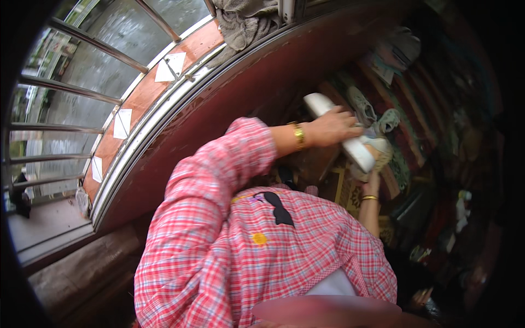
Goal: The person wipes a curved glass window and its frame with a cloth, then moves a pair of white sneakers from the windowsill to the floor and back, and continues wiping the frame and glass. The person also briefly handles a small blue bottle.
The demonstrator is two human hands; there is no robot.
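My left hand (pixel 334 128), below a gold bracelet or watch, is closed around the middle of a shoe with a thick white sole (pixel 357 155). The shoe is tilted, its sole side facing up towards me. At the shoe's lower end my right hand (pixel 372 172) grips it from the far side; its fingers are partly hidden and blurred. A pale, cream-coloured upper (pixel 381 151) shows beside that hand. Whether it belongs to this shoe or to another one, I cannot tell. Just beyond lie a pale sneaker (pixel 361 103) and a second one (pixel 389 120).
The sneakers rest on a striped rug (pixel 410 106). A window sill (pixel 139 90) with metal bars (pixel 98 47) curves along the left, above a red wall (pixel 197 135). A grey cloth (pixel 246 24) lies on the sill. Dark clutter, including a white item (pixel 462 209), fills the right.
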